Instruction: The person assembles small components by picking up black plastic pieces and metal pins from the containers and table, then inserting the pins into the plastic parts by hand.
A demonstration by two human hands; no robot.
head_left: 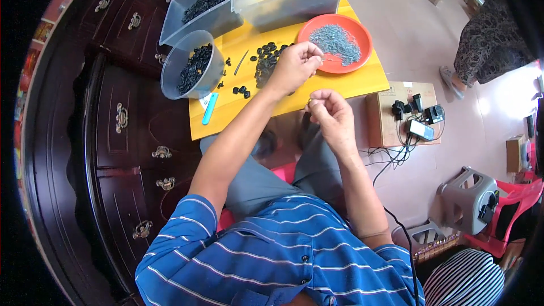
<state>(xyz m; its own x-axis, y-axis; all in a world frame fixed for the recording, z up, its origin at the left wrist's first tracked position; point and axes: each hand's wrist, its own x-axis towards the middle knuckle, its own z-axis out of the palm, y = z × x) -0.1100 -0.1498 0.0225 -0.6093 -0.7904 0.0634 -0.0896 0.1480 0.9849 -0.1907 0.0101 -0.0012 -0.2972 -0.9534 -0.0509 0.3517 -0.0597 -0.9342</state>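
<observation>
Two-handed, pinches a tiny piece [310, 101] in the right hand [335, 116], just off the near edge of the yellow table [368, 81]; holds fingertips of the left hand [294, 67] together by the red plate [367, 47] of silvery screws [340, 45] — any grip too small to tell — with black parts [264, 67] alongside, clear bins [272, 12] beyond.

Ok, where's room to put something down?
Bare yellow table between the red plate and the near right corner, and a small patch between the blue stick and left forearm. Crowded: loose black parts by the left hand, clear bins at the far edge.
</observation>
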